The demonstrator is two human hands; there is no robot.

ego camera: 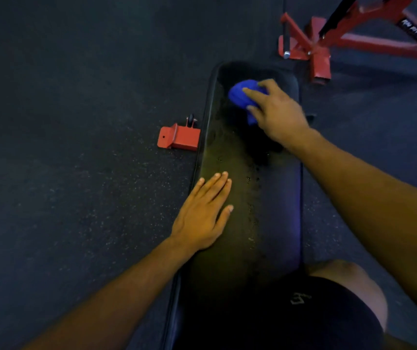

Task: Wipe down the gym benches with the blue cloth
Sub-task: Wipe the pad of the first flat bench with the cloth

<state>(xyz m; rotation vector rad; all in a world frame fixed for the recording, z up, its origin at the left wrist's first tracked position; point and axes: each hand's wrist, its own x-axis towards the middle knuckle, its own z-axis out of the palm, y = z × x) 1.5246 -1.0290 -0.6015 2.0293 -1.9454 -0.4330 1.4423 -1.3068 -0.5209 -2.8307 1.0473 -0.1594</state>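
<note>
A long black padded gym bench (273, 193) runs from the bottom of the head view up to the middle. Its surface shows wet streaks and droplets. Near the bench's far end lies the bunched blue cloth (240, 94). My right hand (275, 112) presses down on the cloth, fingers curled over it. My left hand (202, 215) rests flat on the bench's left edge, fingers straight and together, holding nothing.
A red metal bench foot (178, 137) with a small wheel sticks out on the floor left of the bench. A red machine frame (328, 44) stands at the top right. Dark speckled rubber flooring (76, 122) lies all around. My knee in black shorts (328, 306) is on the bench's near end.
</note>
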